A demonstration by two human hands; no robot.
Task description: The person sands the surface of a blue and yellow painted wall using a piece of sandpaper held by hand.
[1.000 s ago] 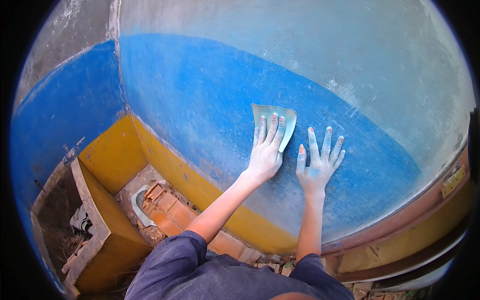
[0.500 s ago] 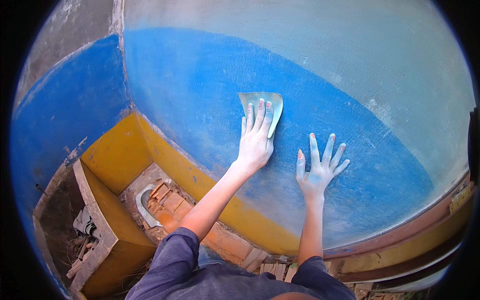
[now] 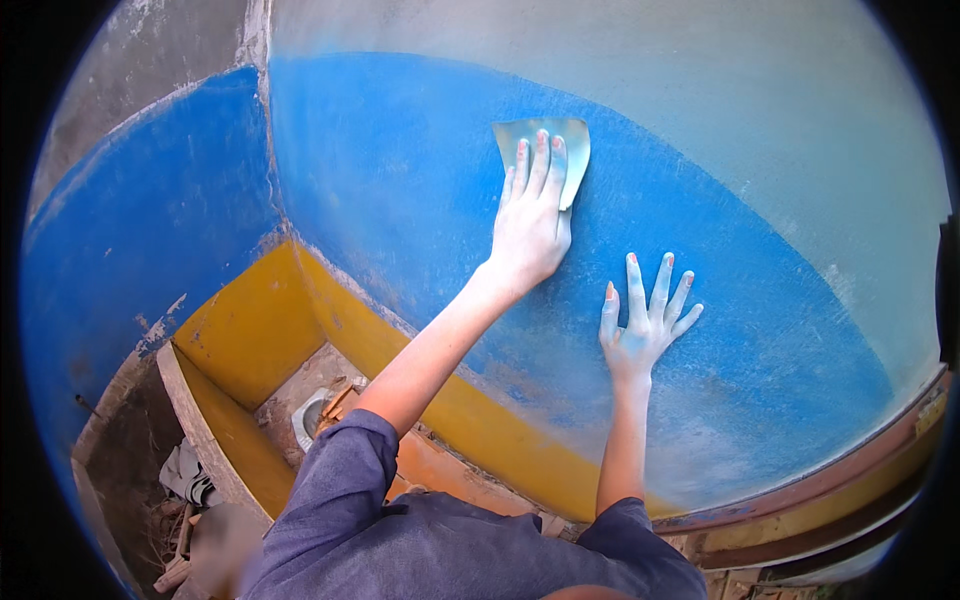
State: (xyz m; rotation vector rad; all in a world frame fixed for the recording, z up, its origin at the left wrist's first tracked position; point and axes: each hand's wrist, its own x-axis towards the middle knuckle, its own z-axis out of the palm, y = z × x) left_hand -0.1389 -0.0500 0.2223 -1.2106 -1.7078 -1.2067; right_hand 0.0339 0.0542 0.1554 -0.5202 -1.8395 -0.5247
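A pale, dusty sheet of sandpaper (image 3: 577,150) lies against the blue part of the wall (image 3: 420,150), its right edge curling away. My left hand (image 3: 535,225) presses it there with the fingers laid over its face, and the thumb side is partly hidden. Lower and to the right, my right hand (image 3: 640,325) rests on the same blue surface, fingers spread, holding nothing. Whitish-blue dust coats both hands. Above the curved border of the blue, the wall turns pale grey (image 3: 750,90).
A yellow band (image 3: 480,430) runs along the wall's foot. At the lower left, a low yellow partition (image 3: 235,430) encloses a corner with a squat toilet pan (image 3: 310,415) and bricks. Beyond the partition lie grey cloth (image 3: 187,473) and sticks. A ledge (image 3: 830,510) curves along the lower right.
My left hand has slid the sandpaper up the wall and slightly right. My right hand stays spread in nearly the same place. The view has shifted a little.
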